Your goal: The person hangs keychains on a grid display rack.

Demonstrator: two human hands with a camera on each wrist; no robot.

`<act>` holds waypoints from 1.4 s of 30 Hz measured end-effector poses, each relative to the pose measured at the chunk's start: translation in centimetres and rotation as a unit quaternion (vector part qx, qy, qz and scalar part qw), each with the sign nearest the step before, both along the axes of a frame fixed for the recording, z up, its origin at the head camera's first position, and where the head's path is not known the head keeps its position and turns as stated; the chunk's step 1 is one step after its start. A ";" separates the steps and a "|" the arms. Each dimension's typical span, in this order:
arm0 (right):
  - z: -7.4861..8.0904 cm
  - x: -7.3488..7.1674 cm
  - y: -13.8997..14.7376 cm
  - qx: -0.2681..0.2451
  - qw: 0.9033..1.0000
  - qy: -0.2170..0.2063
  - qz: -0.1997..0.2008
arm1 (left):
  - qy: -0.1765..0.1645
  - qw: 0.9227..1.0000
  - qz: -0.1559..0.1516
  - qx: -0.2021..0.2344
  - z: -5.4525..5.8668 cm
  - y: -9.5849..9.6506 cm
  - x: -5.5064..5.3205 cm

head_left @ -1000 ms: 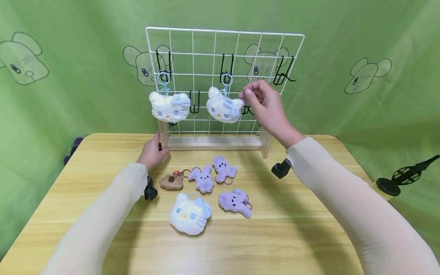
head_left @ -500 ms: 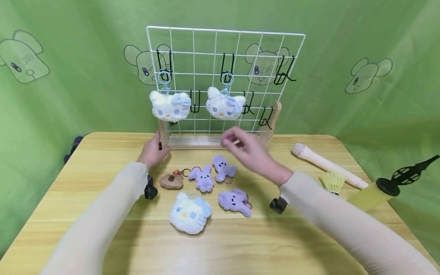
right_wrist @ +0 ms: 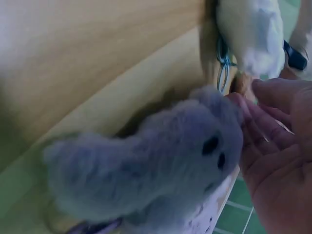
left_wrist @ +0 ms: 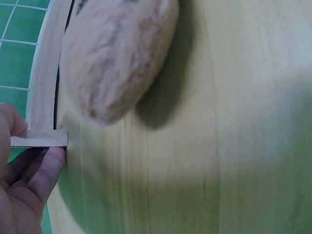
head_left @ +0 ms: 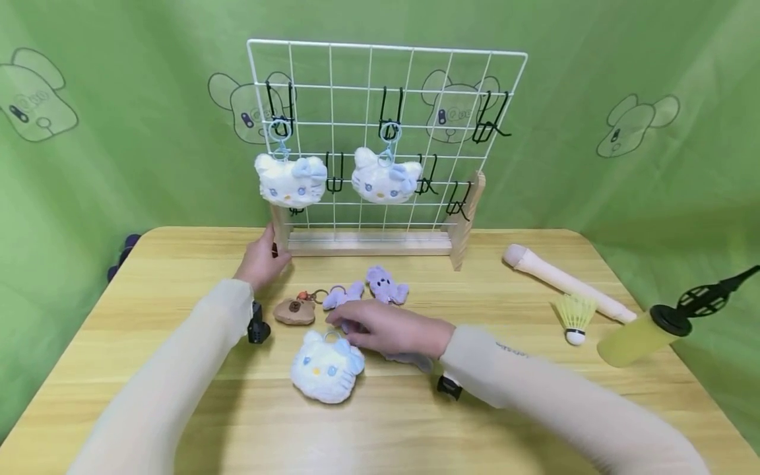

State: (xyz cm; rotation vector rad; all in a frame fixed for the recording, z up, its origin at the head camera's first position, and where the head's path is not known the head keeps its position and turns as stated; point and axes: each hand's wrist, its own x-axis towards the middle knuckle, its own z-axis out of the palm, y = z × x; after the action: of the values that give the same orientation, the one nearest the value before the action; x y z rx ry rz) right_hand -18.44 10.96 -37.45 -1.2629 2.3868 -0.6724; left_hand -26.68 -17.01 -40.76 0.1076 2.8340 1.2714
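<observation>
My left hand (head_left: 259,262) grips the left wooden upright (head_left: 280,227) of a white wire grid rack; in the left wrist view its thumb and fingers pinch a wooden end piece (left_wrist: 41,138). Over the table, my right hand (head_left: 394,326) reaches beside a white cat plush keychain (head_left: 325,376) with a blue bow. In the right wrist view that hand's fingers are parted near the keychain's blue ring (right_wrist: 223,63), apparently holding nothing. A purple plush keychain (right_wrist: 185,146) lies under this hand, mostly covered in the head view. Two matching cat plushes (head_left: 291,183) hang from black hooks.
A brown bear plush (head_left: 294,312) and two more purple plushes (head_left: 386,287) lie before the rack. Other black hooks (head_left: 457,203) stick out from the grid. At right lie a pale microphone-shaped object (head_left: 567,284) and a shuttlecock (head_left: 574,320) near a yellow cylinder (head_left: 632,340).
My right hand has left the hanging cat plush on the middle hook and come down leftward to the cat plush on the table. The left hand keeps its grip on the rack.
</observation>
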 end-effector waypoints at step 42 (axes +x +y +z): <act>-1.0 0.7 -1.4 0.060 0.998 0.005 0.004 | 0.006 1.000 -0.002 0.001 0.0 0.0 -0.2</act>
State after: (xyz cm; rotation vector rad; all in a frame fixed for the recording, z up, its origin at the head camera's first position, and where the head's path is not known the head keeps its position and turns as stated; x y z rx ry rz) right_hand -17.71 9.52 -38.50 -1.2275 2.3911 -0.5116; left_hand -26.83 -16.97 -40.80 0.1205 2.8415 1.2761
